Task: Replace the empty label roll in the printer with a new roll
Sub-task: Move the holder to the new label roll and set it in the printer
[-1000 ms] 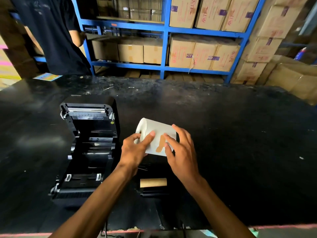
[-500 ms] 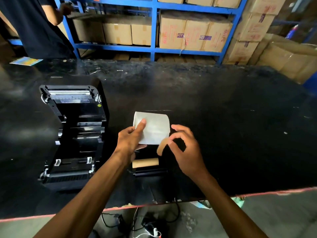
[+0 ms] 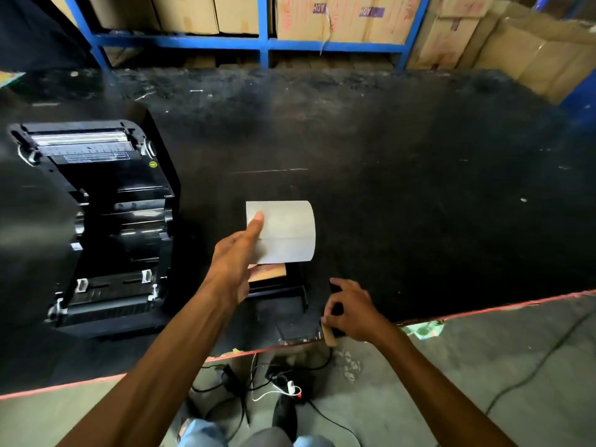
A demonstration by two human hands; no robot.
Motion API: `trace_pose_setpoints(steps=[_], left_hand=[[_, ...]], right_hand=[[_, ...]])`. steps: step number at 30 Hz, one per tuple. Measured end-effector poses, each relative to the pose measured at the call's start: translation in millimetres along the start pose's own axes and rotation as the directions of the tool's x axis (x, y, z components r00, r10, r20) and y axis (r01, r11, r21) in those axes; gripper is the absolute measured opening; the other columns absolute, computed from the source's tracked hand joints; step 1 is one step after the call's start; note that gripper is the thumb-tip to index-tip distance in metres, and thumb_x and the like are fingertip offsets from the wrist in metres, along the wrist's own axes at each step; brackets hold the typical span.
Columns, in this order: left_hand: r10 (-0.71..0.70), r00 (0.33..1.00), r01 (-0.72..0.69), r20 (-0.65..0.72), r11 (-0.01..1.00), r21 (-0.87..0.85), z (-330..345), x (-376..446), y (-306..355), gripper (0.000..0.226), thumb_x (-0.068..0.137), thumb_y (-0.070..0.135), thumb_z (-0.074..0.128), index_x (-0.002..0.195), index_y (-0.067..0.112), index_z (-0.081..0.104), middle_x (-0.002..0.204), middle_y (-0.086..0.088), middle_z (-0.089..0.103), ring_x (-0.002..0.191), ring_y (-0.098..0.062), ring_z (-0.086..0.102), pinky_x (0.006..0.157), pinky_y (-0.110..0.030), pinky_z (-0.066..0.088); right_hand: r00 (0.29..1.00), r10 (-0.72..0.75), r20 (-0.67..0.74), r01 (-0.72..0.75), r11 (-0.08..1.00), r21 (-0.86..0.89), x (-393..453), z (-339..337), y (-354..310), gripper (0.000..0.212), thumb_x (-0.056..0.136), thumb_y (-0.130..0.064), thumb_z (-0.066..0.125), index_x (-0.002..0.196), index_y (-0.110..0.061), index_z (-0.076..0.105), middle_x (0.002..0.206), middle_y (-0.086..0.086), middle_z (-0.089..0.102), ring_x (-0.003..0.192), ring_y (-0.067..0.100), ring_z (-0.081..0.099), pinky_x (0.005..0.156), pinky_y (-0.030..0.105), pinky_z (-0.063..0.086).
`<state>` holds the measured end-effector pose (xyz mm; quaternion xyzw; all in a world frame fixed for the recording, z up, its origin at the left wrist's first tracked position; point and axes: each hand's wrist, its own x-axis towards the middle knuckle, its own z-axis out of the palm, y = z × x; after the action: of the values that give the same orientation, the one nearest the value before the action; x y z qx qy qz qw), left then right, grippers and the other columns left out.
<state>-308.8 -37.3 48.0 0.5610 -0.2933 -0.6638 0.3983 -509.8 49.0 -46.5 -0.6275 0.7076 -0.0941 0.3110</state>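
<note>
My left hand (image 3: 235, 262) holds the new white label roll (image 3: 285, 232) above the black table, thumb on its top face. Just below the roll lies the empty brown cardboard core (image 3: 269, 273) on a small black holder (image 3: 280, 288). My right hand (image 3: 351, 309) is near the table's front edge, its fingers pinched on a small strip of brown tape (image 3: 329, 337). The black label printer (image 3: 96, 221) stands at the left with its lid open and its roll bay empty.
The black table (image 3: 419, 204) ends in a red front edge (image 3: 483, 309). Cables and a power strip (image 3: 283, 385) lie on the floor below. Blue shelving (image 3: 264, 43) with cardboard boxes (image 3: 516, 43) stands behind the table.
My right hand has peeled the brown tape off the roll and drawn back to the table's front edge. My left hand keeps holding the roll. The view has tilted down.
</note>
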Motion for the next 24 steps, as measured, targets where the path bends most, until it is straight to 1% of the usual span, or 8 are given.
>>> trace_pose_setpoints(steps=[4,8,11,13,15,17,20,24], left_hand=[[0.017,1.0,-0.017,-0.012,1.0,-0.004,-8,-3,-2,0.056,0.083,0.047,0.066,0.115,0.0,0.064,0.121,-0.014,0.067,0.109,-0.028,0.065,0.086,-0.048,0.058],[0.04,0.999,-0.041,-0.019,0.999,-0.013,-15,-5,0,0.053,0.083,0.048,0.065,0.113,0.004,0.065,0.118,-0.011,0.068,0.109,-0.027,0.065,0.08,-0.044,0.06],[0.052,0.999,-0.052,-0.013,0.998,-0.025,-20,-6,3,0.046,0.083,0.048,0.066,0.106,0.008,0.067,0.115,-0.009,0.069,0.108,-0.026,0.065,0.075,-0.04,0.061],[0.053,0.999,-0.053,-0.001,0.998,-0.04,-25,-7,4,0.04,0.082,0.048,0.067,0.099,0.012,0.069,0.113,-0.008,0.07,0.107,-0.026,0.066,0.074,-0.041,0.061],[0.057,0.998,-0.057,0.002,0.997,-0.052,-29,-8,5,0.036,0.082,0.048,0.067,0.095,0.015,0.07,0.111,-0.006,0.071,0.107,-0.026,0.066,0.071,-0.04,0.062],[0.057,0.998,-0.058,-0.008,0.996,-0.062,-35,-10,6,0.035,0.081,0.048,0.067,0.093,0.016,0.07,0.111,-0.007,0.07,0.107,-0.027,0.066,0.067,-0.039,0.062],[0.043,0.998,-0.047,-0.043,0.995,-0.083,-45,-12,7,0.034,0.08,0.048,0.068,0.091,0.015,0.069,0.115,-0.01,0.067,0.108,-0.03,0.065,0.067,-0.04,0.062],[0.027,0.997,-0.035,-0.069,0.992,-0.117,-61,-12,6,0.036,0.081,0.046,0.069,0.097,0.014,0.068,0.112,-0.011,0.067,0.104,-0.029,0.067,0.064,-0.039,0.063]], right_hand=[[0.998,-0.029,-0.064,0.03,0.999,0.013,-1,9,7,0.009,0.076,-0.024,0.072,0.075,-0.028,0.063,0.154,-0.002,0.028,0.141,0.017,0.019,0.107,0.031,0.017],[0.995,-0.049,-0.09,0.051,0.998,0.021,0,12,17,0.027,0.075,-0.029,0.073,0.098,-0.022,0.061,0.151,-0.004,0.032,0.139,0.015,0.022,0.105,0.029,0.017],[0.997,-0.041,-0.064,0.041,0.999,0.004,2,9,18,0.036,0.072,-0.034,0.074,0.103,-0.025,0.058,0.145,-0.005,0.035,0.135,0.015,0.025,0.108,0.034,0.018],[0.996,-0.003,-0.089,0.015,0.991,0.131,8,7,14,0.031,0.074,-0.031,0.075,0.101,-0.023,0.062,0.134,-0.002,0.046,0.128,0.016,0.036,0.107,0.035,0.026],[0.981,0.092,-0.17,-0.018,0.919,0.394,16,4,1,0.019,0.079,-0.027,0.072,0.093,-0.016,0.066,0.112,0.003,0.061,0.108,0.018,0.055,0.095,0.034,0.044],[0.96,0.203,-0.194,-0.067,0.836,0.545,24,4,-17,0.025,0.08,-0.037,0.07,0.088,-0.013,0.067,0.091,0.003,0.067,0.085,0.015,0.063,0.072,0.025,0.051],[0.941,0.279,-0.193,-0.157,0.863,0.481,34,14,-36,0.038,0.074,-0.047,0.072,0.085,-0.011,0.067,0.076,0.003,0.066,0.07,0.014,0.061,0.055,0.021,0.042],[0.936,0.286,-0.206,-0.172,0.88,0.442,41,23,-42,0.028,0.074,-0.032,0.076,0.073,-0.005,0.069,0.068,0.006,0.066,0.065,0.018,0.061,0.058,0.026,0.044]])
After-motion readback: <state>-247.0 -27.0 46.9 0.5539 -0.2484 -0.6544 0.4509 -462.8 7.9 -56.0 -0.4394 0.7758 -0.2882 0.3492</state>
